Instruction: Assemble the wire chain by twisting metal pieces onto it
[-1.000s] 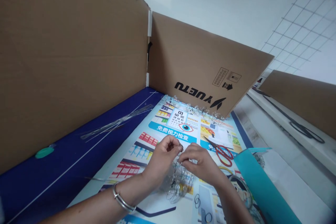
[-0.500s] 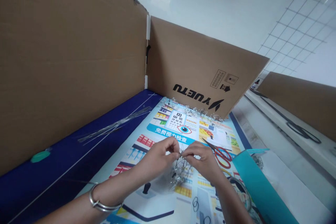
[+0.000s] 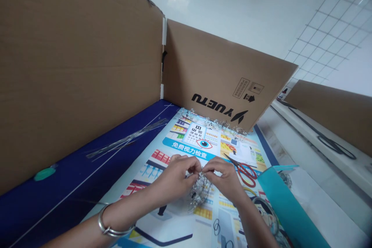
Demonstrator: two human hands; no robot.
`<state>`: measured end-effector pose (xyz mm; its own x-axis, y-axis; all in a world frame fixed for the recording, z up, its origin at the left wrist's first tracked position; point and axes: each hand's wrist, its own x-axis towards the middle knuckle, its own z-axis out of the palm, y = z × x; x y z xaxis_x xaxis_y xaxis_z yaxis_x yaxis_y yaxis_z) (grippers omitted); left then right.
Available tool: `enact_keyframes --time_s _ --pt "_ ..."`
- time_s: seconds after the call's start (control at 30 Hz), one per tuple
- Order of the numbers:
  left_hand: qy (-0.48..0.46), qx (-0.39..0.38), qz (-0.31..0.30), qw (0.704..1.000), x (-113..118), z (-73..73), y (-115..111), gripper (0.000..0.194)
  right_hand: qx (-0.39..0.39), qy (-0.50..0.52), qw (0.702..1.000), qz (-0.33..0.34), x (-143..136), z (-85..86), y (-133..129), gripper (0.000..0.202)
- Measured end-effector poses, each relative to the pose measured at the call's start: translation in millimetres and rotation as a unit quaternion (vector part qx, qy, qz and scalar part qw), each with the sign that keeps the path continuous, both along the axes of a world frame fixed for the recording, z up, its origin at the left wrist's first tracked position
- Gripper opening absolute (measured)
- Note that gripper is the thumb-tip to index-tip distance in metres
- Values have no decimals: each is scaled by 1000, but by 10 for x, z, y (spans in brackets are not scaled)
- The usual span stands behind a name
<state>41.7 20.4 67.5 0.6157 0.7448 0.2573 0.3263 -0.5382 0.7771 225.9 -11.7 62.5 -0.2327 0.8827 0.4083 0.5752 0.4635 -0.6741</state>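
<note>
My left hand and my right hand meet fingertip to fingertip over the printed sheet. Both pinch the upper end of a beaded wire bundle, a loose tangle of thin silvery wire with small clear and dark bits. The bundle hangs below and between my fingers, close to the sheet. The exact strand in each pinch is too small to make out. Just right of my right hand lie scissors with red handles, their blades pointing up and left.
Straight thin wires lie on the dark blue surface at left. Similar beaded tangles line the foot of the cardboard panel. A teal box and a round clear container stand at right. Black rings lie in front.
My left hand has shifted slightly right, with its fingers curled further in. Both hands still pinch the top of the wire bundle, and the surroundings look the same.
</note>
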Motion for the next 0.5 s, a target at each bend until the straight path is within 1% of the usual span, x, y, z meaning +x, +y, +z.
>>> enact_keyframes --time_s 0.17,0.33,0.5 --pt "13 -39 -36 999 -44 22 36 13 5 3 1000 -4 -7 -6 -5 19" --pt "23 -48 -45 998 -75 23 34 15 26 1 1000 -16 -13 -15 5 19" --pt "19 -66 -45 997 -53 21 27 14 34 -4 999 -18 -25 -34 -3 20"
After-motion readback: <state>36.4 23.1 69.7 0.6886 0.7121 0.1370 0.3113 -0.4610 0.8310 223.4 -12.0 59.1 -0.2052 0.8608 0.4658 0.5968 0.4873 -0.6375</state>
